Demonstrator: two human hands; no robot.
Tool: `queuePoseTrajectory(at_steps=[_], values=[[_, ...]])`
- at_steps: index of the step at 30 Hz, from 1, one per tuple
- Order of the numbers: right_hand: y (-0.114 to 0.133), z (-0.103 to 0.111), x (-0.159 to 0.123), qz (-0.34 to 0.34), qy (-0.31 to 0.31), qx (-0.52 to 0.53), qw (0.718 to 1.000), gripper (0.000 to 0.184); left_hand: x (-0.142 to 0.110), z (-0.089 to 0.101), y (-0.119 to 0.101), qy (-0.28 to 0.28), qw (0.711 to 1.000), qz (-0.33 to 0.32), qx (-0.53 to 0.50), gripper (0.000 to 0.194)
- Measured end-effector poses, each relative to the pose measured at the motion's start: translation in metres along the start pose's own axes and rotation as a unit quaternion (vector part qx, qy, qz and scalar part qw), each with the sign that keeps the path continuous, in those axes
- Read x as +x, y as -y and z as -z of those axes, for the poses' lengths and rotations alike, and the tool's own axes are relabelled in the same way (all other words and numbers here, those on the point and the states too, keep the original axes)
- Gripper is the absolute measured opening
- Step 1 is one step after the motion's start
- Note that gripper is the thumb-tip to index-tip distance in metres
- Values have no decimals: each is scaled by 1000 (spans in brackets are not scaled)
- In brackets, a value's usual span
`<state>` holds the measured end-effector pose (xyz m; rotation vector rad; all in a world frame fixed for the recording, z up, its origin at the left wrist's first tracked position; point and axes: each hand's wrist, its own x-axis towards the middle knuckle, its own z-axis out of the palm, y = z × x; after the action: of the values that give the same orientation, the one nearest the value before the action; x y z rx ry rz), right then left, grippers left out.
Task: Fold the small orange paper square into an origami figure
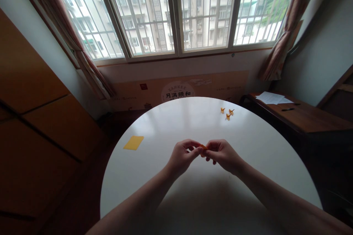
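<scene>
Above the middle of the white round table (171, 121), a small piece of folded orange paper (203, 147) is pinched between my two hands. My left hand (185, 155) grips its left side with thumb and fingers. From the right, my right hand (223, 154) holds the same paper, thumb on the near side and fingers curled behind. Most of the paper is hidden by the fingertips, so its shape is unclear. Three small folded orange paper figures (228, 116) stand together toward the table's far right. A yellow sheet of paper (134, 143) lies flat at the left.
Beyond the table is a barred window (176, 51) with curtains tied at both sides. A brown wooden side table (311, 115) on the right bears white papers (271, 97) and a dark pen-like object (287, 109). A wooden cabinet (35, 147) stands at the left.
</scene>
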<state>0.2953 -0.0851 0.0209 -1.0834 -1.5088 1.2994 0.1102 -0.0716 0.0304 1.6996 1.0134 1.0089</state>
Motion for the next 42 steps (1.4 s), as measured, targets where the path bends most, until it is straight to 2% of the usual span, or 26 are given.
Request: queuePoseTrajectory(at_steps=[8,16,21,25,29,32,36,39,42], values=[[3,-6,-4,49,-12,-53,997,35,-3,-4,-9,-15,1000,-10,-20,22],[2,-7,-4,51,-12,-7,999,35,-1,-1,-7,-50,997,-21,-59,24],[1,-4,-3,67,-11,19,997,33,-2,0,-12,-47,998,-34,-36,23],[3,-4,-4,83,-33,-9,996,27,-3,-1,-14,-46,998,-51,-6,21],[7,-4,-6,125,-63,-73,987,21,-3,-3,-14,-40,998,-19,-47,25],[11,-2,-7,140,-60,-98,983,17,-4,-4,-14,-45,995,5,-84,27],[11,8,-6,141,-71,-120,980,16,-1,1,-17,-95,985,32,-137,25],[10,17,-1,130,-105,-82,982,20,3,8,-18,-146,974,47,-167,23],[10,21,3,126,-133,-22,983,25,6,12,-19,-154,971,57,-175,23]])
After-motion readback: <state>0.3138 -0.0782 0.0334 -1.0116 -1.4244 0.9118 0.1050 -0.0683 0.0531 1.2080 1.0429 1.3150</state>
